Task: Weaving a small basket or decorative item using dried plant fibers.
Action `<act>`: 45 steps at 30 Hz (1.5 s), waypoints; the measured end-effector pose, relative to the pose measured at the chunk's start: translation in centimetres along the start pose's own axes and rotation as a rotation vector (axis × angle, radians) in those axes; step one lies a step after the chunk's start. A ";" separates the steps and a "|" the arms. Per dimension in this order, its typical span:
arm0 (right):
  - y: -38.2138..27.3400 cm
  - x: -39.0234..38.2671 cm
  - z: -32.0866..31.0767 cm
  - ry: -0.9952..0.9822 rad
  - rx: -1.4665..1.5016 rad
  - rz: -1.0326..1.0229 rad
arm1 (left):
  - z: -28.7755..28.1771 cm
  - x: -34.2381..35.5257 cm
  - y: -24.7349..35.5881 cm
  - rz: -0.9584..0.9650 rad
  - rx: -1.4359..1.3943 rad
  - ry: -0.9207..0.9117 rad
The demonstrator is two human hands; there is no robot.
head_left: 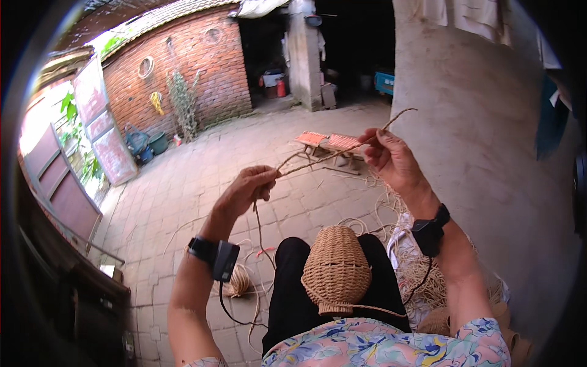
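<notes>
A tan twisted paper-like cord (327,158) stretches between my raised hands. My left hand (254,183) pinches it, and a strand hangs from there down toward the floor. Higher and to the right, my right hand (391,156) grips the cord near its end, with a short tip sticking out past the fingers. On my lap, between my dark-trousered thighs, rests a woven cord basket (336,267), bulging in the middle and narrow at the end nearest me. A loose strand runs from that narrow end to the right. Neither hand touches the basket.
A ball of cord (237,281) lies on the paving at my left. To my right is a heap of loose cord (425,275) beside a plastered wall (477,140). Low woven-top stools (335,142) stand ahead. Farther off are a brick wall (183,55) and a metal gate (101,122).
</notes>
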State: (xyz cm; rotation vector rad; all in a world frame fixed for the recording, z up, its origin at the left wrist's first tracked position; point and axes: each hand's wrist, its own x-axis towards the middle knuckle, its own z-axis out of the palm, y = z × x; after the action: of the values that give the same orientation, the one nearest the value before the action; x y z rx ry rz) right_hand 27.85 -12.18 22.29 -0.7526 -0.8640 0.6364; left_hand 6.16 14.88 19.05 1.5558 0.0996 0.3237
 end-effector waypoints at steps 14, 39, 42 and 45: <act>7.3 -1.6 5.4 -0.405 -1.003 0.444 | -6.7 -5.3 3.2 0.123 0.105 0.275; 13.0 -8.8 -6.3 0.245 -0.655 0.397 | -9.7 -22.7 -20.2 -0.436 0.243 0.719; 15.0 -9.3 -9.5 0.186 -1.119 0.291 | -12.8 -30.0 -28.0 -0.620 0.411 0.792; 15.3 -9.4 -10.3 0.113 -1.114 0.328 | -12.8 -33.4 -32.9 -0.775 0.428 0.733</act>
State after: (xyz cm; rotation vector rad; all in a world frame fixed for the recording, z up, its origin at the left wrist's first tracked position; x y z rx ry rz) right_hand 28.93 -13.64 1.68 -1.9434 -0.9734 0.3453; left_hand -24.50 18.94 -18.50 1.6101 1.3768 0.2403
